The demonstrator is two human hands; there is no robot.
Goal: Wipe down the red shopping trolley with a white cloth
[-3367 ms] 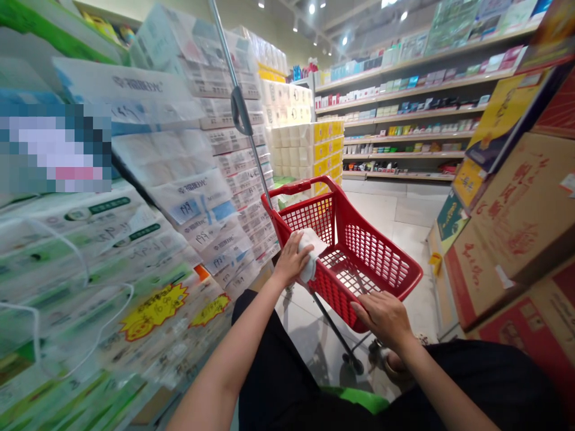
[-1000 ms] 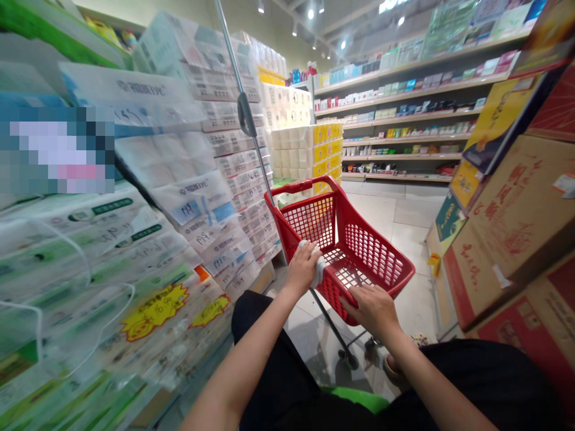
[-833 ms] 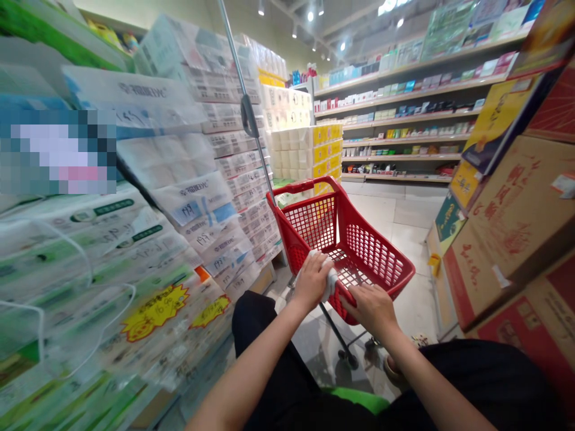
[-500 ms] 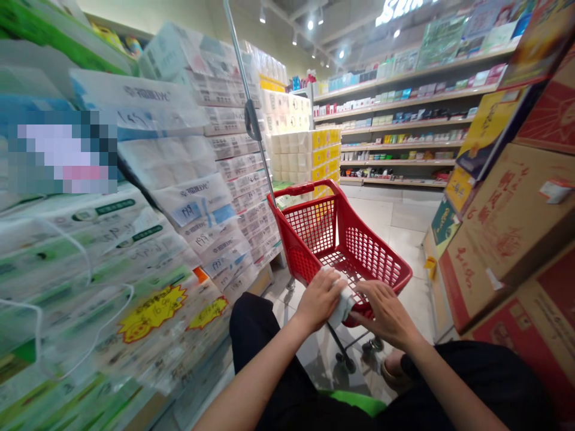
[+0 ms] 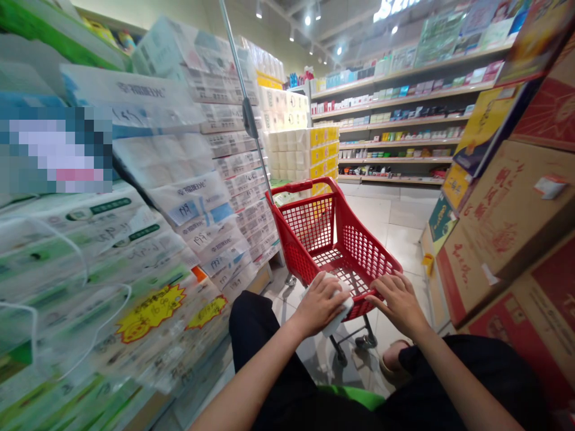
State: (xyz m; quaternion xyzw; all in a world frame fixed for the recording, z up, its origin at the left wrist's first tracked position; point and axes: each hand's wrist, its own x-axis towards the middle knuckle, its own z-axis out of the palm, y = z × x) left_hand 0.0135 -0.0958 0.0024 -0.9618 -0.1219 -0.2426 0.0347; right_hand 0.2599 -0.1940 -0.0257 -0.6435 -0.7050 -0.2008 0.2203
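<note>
In front of my knees stands a red plastic shopping cart [image 5: 368, 246] with perforated basket walls. A white cloth [image 5: 338, 318] lies under my left hand [image 5: 320, 304], which presses it over the near rim of the basket; its fingers curl around the cloth. My right hand [image 5: 401, 302] has its fingers over the near right corner of the rim, thumb on the near side. Part of the near rim is hidden beneath the cloth and the fingers.
Stacked packs of paper tissue [image 5: 179, 239] rise along the left, with yellow price tags [image 5: 153, 311]. A metal pole [image 5: 248, 114] stands at the cart's far left corner. Cardboard boxes [image 5: 512, 209] are piled on the right. Stocked shelves [image 5: 395, 143] line the back.
My right hand has moved from beside the cloth to the right, onto the cart's rim. The cart has turned or shifted slightly left. My left hand stays on the cloth.
</note>
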